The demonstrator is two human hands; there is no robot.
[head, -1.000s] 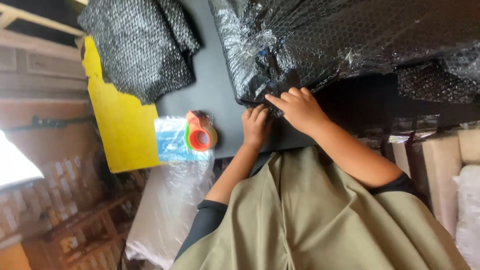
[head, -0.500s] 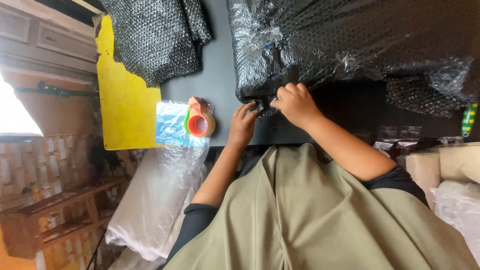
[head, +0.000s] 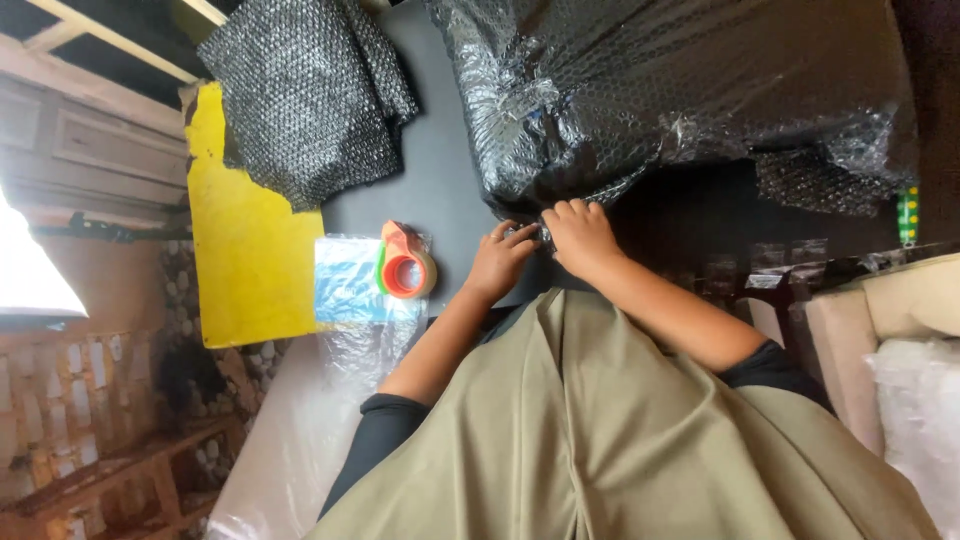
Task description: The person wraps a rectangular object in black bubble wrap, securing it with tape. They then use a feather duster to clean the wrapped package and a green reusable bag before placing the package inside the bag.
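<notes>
Bubble-wrapped bundle [head: 680, 100] edge pinched by left hand [head: 500, 262] and right hand [head: 583, 238]

Daylight pours in from a blown-out white patch [head: 35, 280] at the left edge, washing out detail there. The black bubble-wrapped bundle [head: 690, 90] catches scattered specular glints across its crinkled film, while the dark tabletop [head: 440, 180] beneath it stays dim and nearly featureless. The flat yellow board [head: 245, 270] is evenly lit. Focus is fairly sharp centrally; the lower left corner looks soft and murky

Both hands [head: 545, 245] on bubble-wrapped bundle [head: 660, 95] (edge)
</notes>
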